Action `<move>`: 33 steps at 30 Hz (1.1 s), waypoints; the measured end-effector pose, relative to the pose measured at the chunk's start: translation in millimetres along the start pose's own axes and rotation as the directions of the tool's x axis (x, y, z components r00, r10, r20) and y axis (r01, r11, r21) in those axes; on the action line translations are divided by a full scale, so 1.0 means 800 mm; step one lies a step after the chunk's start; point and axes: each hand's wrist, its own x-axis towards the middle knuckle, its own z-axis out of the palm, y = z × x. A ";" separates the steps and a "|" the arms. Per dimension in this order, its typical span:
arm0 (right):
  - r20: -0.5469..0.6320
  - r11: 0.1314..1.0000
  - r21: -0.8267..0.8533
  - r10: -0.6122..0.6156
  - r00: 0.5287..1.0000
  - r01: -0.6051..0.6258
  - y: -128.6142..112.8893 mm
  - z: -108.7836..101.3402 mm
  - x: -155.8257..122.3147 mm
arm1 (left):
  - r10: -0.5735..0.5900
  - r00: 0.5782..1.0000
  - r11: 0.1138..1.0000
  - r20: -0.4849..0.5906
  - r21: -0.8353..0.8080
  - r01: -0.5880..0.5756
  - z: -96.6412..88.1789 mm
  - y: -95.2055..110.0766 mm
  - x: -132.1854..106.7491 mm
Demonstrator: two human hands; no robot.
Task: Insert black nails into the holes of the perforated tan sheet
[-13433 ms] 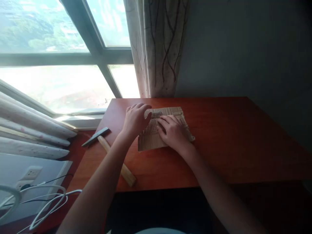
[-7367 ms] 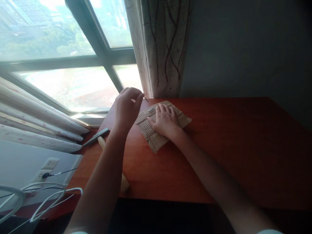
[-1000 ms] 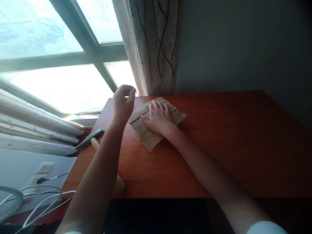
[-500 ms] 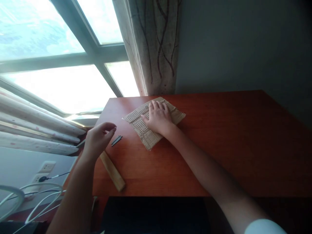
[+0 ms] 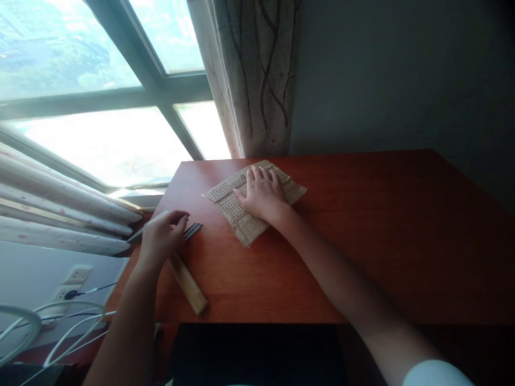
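Daylight from the window [image 5: 100,142] at ten o'clock falls across a reddish desk [image 5: 362,230], taking the perforated cardboard [image 5: 232,209] as the middle of the dial. Out at eight o'clock is the left hand [image 5: 161,236], its thumb and forefinger drawn narrow – whether they pinch anything, I cannot tell. At seven o'clock a hammer's wooden handle [image 5: 188,284] slants towards the desk's near edge. Just right of the left fingertips lies a small bundle of thin metal rods [image 5: 193,230]; I judge that pinching one by its end, clear of its neighbours, would leave the rest tidy. At the dial's centre the cardboard lies turned cornerwise. On it the right hand [image 5: 263,193] rests flat, holding nothing visible, fingers slightly spread – a good brace, best done lightly so the ribs don't crush
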 end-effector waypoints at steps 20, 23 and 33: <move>-0.038 1.000 0.023 0.008 0.999 -0.007 -0.002 -0.003 -0.002 | 0.377 0.926 0.917 -0.011 -0.134 -0.375 0.031 0.170 0.113; -0.044 0.999 0.033 0.008 0.999 -0.007 -0.002 -0.003 -0.001 | 0.402 0.915 0.906 -0.038 -0.125 -0.404 0.033 0.175 0.117; -0.015 1.000 0.017 -0.001 1.000 0.001 0.000 -0.001 -0.001 | 0.200 0.848 0.826 -0.492 -0.381 -0.416 -0.034 0.184 0.100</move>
